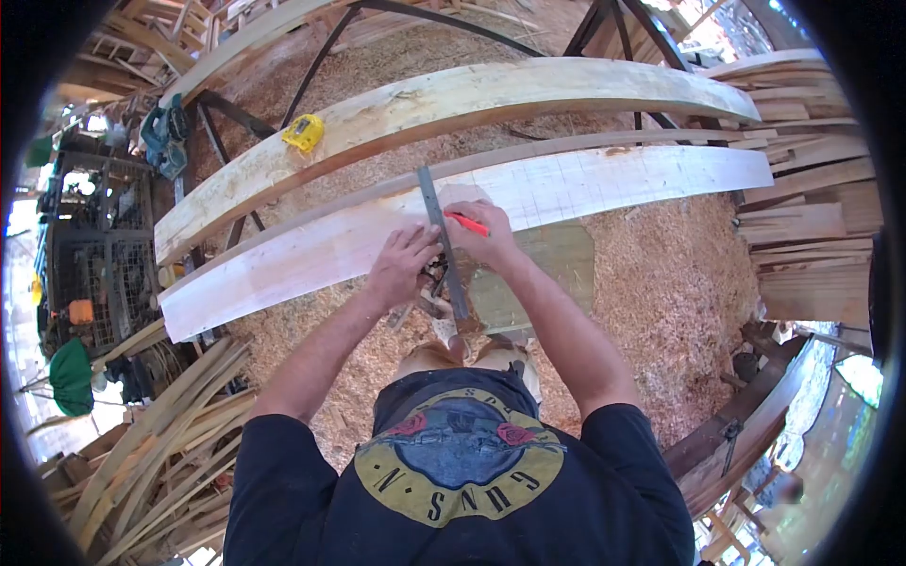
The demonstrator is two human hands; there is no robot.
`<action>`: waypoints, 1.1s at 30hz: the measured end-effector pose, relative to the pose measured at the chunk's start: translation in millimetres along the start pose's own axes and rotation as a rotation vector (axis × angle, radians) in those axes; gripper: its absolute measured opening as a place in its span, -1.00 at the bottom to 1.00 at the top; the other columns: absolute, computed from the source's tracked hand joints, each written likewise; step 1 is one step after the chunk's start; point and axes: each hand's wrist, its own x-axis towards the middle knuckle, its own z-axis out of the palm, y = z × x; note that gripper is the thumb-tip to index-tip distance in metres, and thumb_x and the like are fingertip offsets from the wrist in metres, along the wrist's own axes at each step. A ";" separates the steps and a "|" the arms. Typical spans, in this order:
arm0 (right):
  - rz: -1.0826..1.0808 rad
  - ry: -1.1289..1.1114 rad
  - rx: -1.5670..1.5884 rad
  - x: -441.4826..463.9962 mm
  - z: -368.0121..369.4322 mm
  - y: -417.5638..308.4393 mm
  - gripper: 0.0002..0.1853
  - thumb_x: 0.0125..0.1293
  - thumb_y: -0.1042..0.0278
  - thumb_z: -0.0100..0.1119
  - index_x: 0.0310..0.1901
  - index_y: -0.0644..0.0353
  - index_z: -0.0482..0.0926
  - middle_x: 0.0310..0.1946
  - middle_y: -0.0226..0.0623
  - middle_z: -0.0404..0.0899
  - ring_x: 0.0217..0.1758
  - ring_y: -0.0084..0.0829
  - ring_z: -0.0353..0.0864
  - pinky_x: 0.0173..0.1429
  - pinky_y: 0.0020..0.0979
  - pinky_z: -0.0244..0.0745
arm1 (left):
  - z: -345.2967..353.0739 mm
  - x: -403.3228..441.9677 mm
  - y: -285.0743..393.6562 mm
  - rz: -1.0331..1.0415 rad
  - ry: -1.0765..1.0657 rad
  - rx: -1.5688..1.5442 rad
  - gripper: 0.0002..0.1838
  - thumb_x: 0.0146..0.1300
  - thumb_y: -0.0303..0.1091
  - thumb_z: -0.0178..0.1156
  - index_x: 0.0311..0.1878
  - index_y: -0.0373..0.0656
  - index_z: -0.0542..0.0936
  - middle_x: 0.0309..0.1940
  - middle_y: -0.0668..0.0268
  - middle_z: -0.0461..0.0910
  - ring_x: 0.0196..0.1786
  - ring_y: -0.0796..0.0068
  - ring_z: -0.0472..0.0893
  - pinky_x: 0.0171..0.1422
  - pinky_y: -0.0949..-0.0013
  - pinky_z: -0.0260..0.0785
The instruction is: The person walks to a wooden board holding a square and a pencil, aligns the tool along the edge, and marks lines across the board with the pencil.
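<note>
A pale wooden board (604,184) lies across in front of me, with several pencil lines across its right half. A metal square (431,203) lies over the board, its long blade reaching past the near edge toward my body. My left hand (406,262) holds the square against the board from the left, fingers stretched along the surface and fingertips at the blade. Just right of the blade, my right hand (481,231) is closed around a red pencil (469,224). The pencil's tip is close to the blade; whether it touches the wood I cannot tell.
Behind the board is a thick curved beam (453,104) with a yellow tape measure (303,133) on it. A teal power tool (164,137) stands at far left. Wood strips (160,453) lie at lower left, stacked planks (802,189) at right. Shavings (675,283) cover the floor.
</note>
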 end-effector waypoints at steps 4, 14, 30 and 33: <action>0.068 -0.012 0.000 -0.7 0.8 -1.9 -0.77 0.28 0.26 0.39 -0.08 0.12 0.79 -0.21 -0.14 0.79 -0.08 -0.09 0.76 0.08 -0.19 0.68 | -2.0 0.4 -0.9 0.006 -0.038 0.030 -0.22 -0.08 -0.30 0.59 0.33 -0.04 0.59 0.57 0.19 0.39 0.58 -0.02 0.33 0.63 -0.11 0.16; 0.061 0.059 0.040 -23.0 3.3 1.9 -0.79 0.28 0.28 0.39 -0.09 0.09 0.78 -0.19 -0.19 0.80 -0.02 -0.09 0.75 0.12 -0.16 0.66 | 1.5 -0.4 -2.2 0.003 -0.018 0.020 -0.23 -0.07 -0.33 0.58 0.33 -0.05 0.60 0.57 0.19 0.40 0.59 -0.02 0.32 0.65 -0.10 0.15; -0.146 -0.053 -0.070 -64.2 -11.6 -5.8 -0.86 0.25 0.32 0.39 -0.17 0.07 0.76 -0.26 -0.22 0.78 -0.12 -0.11 0.74 0.00 -0.12 0.65 | -1.6 -0.7 1.4 -0.013 -0.005 -0.017 -0.28 -0.06 -0.39 0.52 0.29 -0.07 0.62 0.56 0.17 0.41 0.58 -0.01 0.34 0.66 -0.05 0.13; 0.021 -0.136 -0.069 -103.5 -23.4 -14.6 -0.85 0.27 0.28 0.37 -0.16 0.06 0.77 -0.25 -0.23 0.79 -0.13 -0.11 0.74 0.01 -0.12 0.66 | 0.2 -0.4 -1.6 -0.002 -0.011 -0.008 -0.28 -0.05 -0.39 0.51 0.30 -0.07 0.62 0.59 0.18 0.37 0.58 -0.01 0.33 0.67 -0.04 0.12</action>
